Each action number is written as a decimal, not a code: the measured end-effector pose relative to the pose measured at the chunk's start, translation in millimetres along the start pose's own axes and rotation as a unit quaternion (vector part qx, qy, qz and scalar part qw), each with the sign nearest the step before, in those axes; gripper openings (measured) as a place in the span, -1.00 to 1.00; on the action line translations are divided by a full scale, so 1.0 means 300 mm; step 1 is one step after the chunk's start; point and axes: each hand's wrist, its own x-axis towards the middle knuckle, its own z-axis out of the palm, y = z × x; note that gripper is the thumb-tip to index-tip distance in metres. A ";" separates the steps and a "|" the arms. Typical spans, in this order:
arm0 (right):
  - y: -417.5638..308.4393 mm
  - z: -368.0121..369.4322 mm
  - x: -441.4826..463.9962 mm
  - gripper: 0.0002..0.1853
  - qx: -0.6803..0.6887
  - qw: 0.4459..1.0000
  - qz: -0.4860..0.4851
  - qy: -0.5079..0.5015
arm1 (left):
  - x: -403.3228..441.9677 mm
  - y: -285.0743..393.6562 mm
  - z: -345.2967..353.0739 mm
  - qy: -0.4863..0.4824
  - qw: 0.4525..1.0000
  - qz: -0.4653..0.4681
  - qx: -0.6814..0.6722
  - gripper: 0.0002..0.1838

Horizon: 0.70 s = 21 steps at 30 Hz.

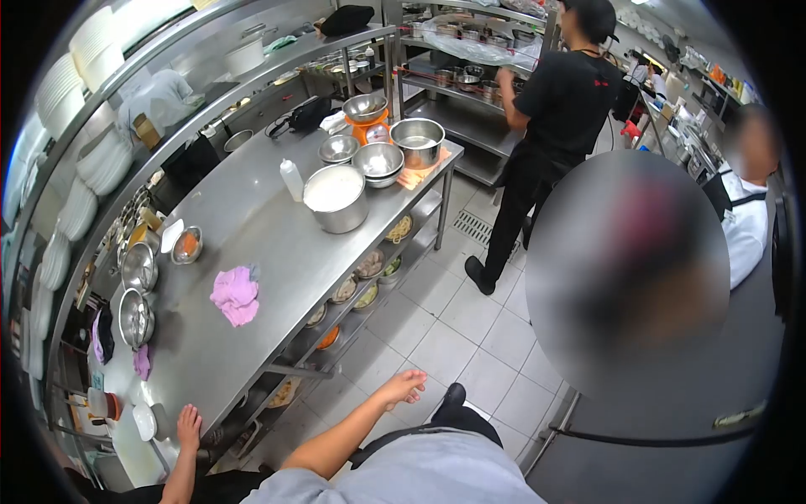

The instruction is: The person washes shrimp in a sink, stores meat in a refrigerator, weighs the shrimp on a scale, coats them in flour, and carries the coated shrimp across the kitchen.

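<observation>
My left hand [405, 388] hangs over the tiled floor, away from the metal table [277, 202]. Its fingers are loosely bent and apart, with nothing in them. My right hand is out of view. Nearest to my left hand are the table's lower shelves, where a container of orange food [328, 338] stands among several others. A crumpled pink cloth [235, 296] lies on the tabletop. Farther along stand a big pot of white contents [336, 198], a squeeze bottle [291, 180] and steel bowls [379, 158].
Another person's hand [189, 427] rests at the table's near edge. A person in black [561, 101] stands by the rear shelves [457, 118]. At right are a blurred area and a person in white [747, 223]. Grey tiles [483, 336] cover the floor.
</observation>
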 end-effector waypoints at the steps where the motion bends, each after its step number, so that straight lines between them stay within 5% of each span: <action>1: -0.126 0.053 0.146 -0.17 -0.018 0.998 -0.045 -0.039 | 0.039 0.049 0.025 0.004 1.000 0.002 -0.005 -0.45; 2: -0.239 0.095 0.260 -0.16 -0.032 0.992 -0.092 -0.082 | 0.079 0.124 0.041 0.005 1.000 0.018 -0.007 -0.44; 4: -0.397 0.305 0.845 -0.84 0.089 0.993 0.026 -0.069 | 0.144 0.275 0.058 0.019 0.999 0.038 -0.018 -0.43; 5: -0.550 0.402 0.942 -0.87 0.045 0.988 -0.062 -0.134 | 0.168 0.351 0.062 0.031 0.997 0.063 -0.012 -0.43; 8: -1.021 0.714 1.148 -0.72 -0.026 0.977 -0.141 -0.156 | 0.172 0.532 0.020 0.066 0.991 0.109 -0.040 -0.46; 12: -1.574 1.030 0.999 -0.56 -0.023 0.949 -0.204 -0.240 | 0.153 0.767 -0.126 0.140 0.972 0.161 -0.099 -0.56; 15: -1.729 1.185 1.032 -0.55 -0.072 0.926 -0.227 -0.293 | 0.166 0.904 -0.275 0.190 0.941 0.234 -0.152 -0.62; 19: -1.656 1.314 1.261 -0.61 -0.193 0.928 -0.124 -0.292 | 0.232 1.129 -0.479 0.229 0.898 0.313 -0.208 -0.68; 21: -1.651 1.276 1.323 -0.64 -0.337 0.887 -0.127 -0.290 | 0.303 1.304 -0.597 0.255 0.882 0.348 -0.188 -0.68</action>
